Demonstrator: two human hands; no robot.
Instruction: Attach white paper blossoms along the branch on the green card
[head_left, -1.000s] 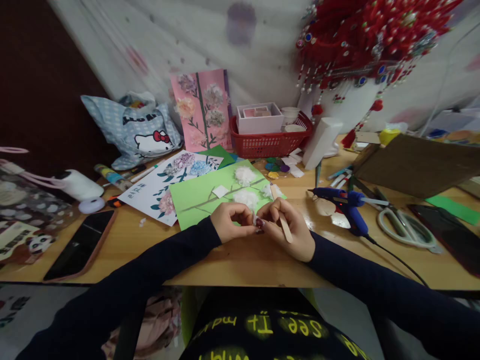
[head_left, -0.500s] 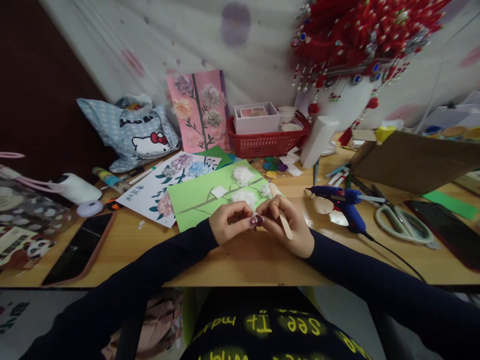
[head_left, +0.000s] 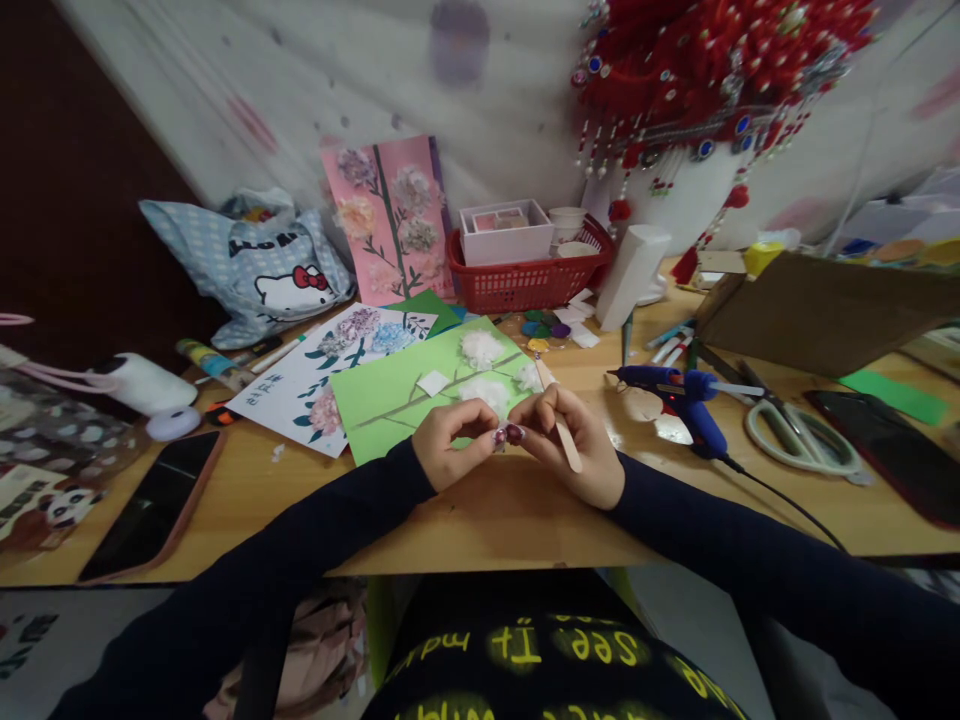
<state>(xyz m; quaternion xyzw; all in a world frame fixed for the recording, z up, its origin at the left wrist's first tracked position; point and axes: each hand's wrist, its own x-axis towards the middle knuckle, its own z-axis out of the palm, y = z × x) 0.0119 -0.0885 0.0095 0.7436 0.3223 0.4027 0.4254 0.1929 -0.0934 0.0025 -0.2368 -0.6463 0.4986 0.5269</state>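
The left hand [head_left: 459,445] and right hand [head_left: 576,455] meet thumb to thumb; whether the left one pinches anything, I cannot tell. The right one's fingers clamp a wooden craft stick [head_left: 568,446]. Just beyond the fingertips lies a light-green card [head_left: 375,386] bearing white ruffled flowers [head_left: 481,349]; farther, a red plastic basket [head_left: 517,287].

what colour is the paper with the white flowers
Light green paper, best in the head view.

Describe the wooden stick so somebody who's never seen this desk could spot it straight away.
On the desk, find the light green sheet, then the right hand by its right end. The wooden stick slants through that hand: flat, pale and round-ended, unlike the white rod in the blue glue gun farther right.
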